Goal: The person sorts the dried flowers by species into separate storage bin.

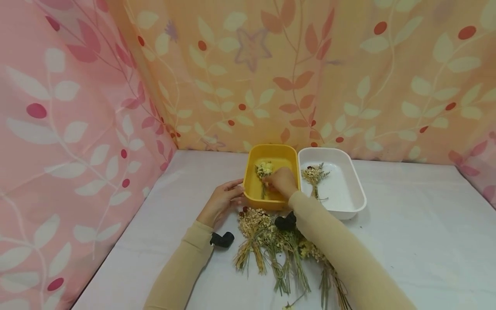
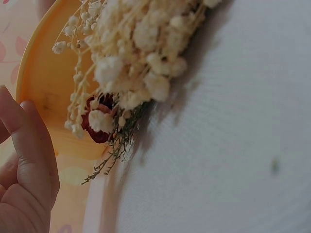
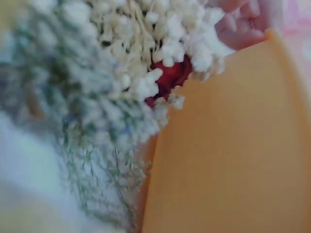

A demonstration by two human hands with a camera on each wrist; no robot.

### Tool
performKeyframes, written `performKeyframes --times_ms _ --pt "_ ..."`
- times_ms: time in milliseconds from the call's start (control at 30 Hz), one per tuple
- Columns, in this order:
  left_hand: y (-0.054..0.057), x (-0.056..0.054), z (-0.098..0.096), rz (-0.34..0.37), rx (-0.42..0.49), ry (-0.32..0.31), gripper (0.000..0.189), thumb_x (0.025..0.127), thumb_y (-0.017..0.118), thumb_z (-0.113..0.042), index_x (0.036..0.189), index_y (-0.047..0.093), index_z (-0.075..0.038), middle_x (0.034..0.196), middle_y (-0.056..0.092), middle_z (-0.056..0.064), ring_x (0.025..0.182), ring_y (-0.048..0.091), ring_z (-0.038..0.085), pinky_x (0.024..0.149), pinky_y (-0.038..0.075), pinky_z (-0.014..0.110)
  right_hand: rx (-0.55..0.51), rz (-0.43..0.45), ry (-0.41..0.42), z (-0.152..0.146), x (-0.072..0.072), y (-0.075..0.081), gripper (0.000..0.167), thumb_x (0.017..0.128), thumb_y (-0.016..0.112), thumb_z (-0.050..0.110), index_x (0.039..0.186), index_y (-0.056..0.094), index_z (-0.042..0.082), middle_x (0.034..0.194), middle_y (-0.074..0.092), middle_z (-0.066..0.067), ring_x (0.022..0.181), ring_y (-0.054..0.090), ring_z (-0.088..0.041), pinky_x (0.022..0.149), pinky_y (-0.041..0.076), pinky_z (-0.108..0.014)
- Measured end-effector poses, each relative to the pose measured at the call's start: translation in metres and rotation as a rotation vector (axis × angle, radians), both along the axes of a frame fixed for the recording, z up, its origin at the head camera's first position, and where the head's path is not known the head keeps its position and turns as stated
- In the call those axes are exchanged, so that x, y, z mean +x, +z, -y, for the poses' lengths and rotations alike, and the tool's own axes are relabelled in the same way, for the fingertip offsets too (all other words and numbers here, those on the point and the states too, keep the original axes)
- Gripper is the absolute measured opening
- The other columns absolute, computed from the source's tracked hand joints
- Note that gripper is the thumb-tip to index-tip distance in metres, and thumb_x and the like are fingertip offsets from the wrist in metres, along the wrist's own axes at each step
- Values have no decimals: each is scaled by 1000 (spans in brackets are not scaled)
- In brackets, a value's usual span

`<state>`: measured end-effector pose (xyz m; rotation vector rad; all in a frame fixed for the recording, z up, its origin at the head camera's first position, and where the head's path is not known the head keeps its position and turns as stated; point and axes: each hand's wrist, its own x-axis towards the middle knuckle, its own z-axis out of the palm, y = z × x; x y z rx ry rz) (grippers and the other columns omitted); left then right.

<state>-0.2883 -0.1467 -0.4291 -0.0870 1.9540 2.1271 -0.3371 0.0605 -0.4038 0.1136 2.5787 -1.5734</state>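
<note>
Pale-yellow bouquet (image 1: 265, 168) runs lengthwise away; blooms (image 1: 265, 166) far, stems (image 1: 264, 191) near

A small curtained work corner, whether in a home or a studio I cannot tell from here. Pink leaf-print fabric (image 1: 97, 107) hangs along the left of a white-covered table (image 1: 418, 232), and orange leaf-print fabric (image 1: 341, 86) closes off its far side. A yellow tray (image 1: 267, 206) and a white tray (image 1: 341, 185) stand toward the table's back edge, dried-flower bunches (image 1: 253, 228) nearer its front, suggesting simple tabletop handwork.
</note>
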Motion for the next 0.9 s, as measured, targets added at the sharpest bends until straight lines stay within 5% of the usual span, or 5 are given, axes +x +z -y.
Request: performKeyframes --times_ms 200,400,667,900 --pt "1 -1 1 5 6 7 45 98 64 -14 142 55 -11 104 64 5 80 66 10 65 55 20 -137 -15 73 -3 11 17 27 89 72 10 98 73 -15 91 74 -26 74 75 -28 68 62 -32" --pt "0 -2 1 17 -1 8 44 99 63 -15 142 56 -13 105 64 5 80 66 9 65 55 19 -273 47 119 -12 26 37 32 93 69 15 113 70 -10 110 72 -27 98 73 -33 90 58 -42" --pt "1 0 -1 8 23 5 44 99 63 -13 142 55 -12 102 64 4 78 66 9 64 54 19 -291 58 157 -33 48 56 37 93 72 19 119 69 -7 101 76 -16 86 76 -19 89 58 -40" --pt "0 0 0 11 23 4 47 99 63 -15 145 53 -12 116 64 11 81 67 9 65 55 19 -259 27 212 -55 70 57 35 94 69 18 118 68 -7 100 76 -11 89 75 -18 85 60 -32"
